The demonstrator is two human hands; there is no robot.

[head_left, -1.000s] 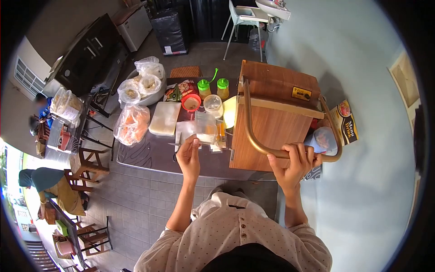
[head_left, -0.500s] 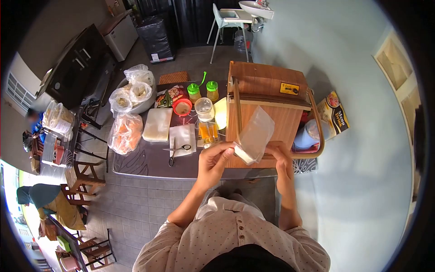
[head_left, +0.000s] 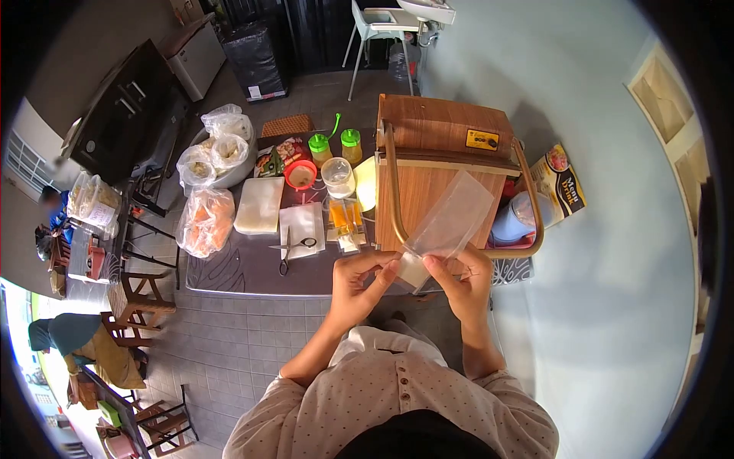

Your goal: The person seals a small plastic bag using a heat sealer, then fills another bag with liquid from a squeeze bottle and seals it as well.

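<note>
1. Two hands share one clear plastic pouch (head_left: 455, 208): the left hand (head_left: 359, 287) pinches its lower left edge between thumb and fingers; the right hand (head_left: 464, 284) pinches it just beside.
2. The pouch's lower end lies between both grips; the rest slants away rightward beyond them (whether it is a single layer cannot be told).
3. Straight beyond the grip stands one wooden box (head_left: 447, 125).
4. Left of the grip, one pair of scissors (head_left: 288, 246) rests on one white sheet (head_left: 303, 218); farther left sits one bag of orange pieces (head_left: 206, 222).
5. Beyond the grip, leftward, are two green-capped bottles (head_left: 351, 147) and one red-rimmed bowl (head_left: 300, 175).
</note>
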